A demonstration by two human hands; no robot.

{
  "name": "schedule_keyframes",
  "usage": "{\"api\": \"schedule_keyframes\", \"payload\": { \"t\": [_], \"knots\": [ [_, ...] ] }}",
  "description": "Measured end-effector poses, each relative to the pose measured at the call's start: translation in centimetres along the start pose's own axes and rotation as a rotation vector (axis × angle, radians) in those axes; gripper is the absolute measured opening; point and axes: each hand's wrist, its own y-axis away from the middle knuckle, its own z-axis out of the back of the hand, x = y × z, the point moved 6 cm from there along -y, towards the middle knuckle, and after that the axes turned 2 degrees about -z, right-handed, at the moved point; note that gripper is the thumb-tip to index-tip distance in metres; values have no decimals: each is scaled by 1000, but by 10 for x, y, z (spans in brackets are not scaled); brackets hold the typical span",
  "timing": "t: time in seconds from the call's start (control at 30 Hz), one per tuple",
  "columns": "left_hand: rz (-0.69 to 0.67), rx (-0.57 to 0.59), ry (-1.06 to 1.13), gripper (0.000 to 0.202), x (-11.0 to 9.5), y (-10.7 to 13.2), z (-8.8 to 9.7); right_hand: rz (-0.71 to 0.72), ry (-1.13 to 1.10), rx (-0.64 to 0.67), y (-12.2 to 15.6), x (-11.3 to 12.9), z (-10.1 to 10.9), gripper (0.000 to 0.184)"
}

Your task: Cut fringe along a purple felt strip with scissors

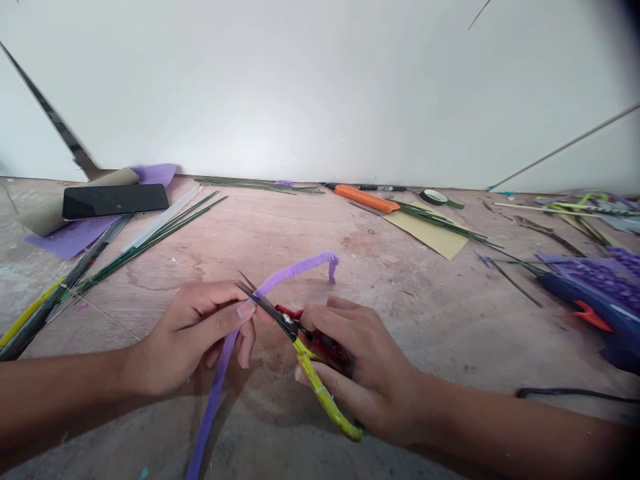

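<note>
My left hand (200, 330) pinches a long purple fuzzy strip (295, 268) between thumb and fingers. The strip runs from the lower edge of the view up through that hand and curves right, its tip bent down. My right hand (360, 367) is closed round small scissors (300, 343) with yellow and red handles. The dark blades are apart and sit at the strip, right beside my left thumb.
On the worn wooden surface lie green wire stems (150, 240), a black phone (116, 199) on purple felt, an orange cutter (365, 199), green tape (434, 197), a tan sheet (435, 235), a blue glue gun (595, 313) and its black cord (575, 395). A white wall stands behind.
</note>
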Motion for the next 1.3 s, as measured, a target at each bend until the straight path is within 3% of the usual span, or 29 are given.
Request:
{"api": "schedule_keyframes", "payload": {
  "t": [0.57,0.83,1.3],
  "knots": [
    [-58,6,-22,44,0,-2,1,27,13,-21,0,0,-1,23],
    [-17,12,62,32,6,-2,0,35,-5,-3,0,1,-1,23],
    [-16,36,68,32,10,0,-1,60,-21,27,0,2,-2,24]
  ]
}}
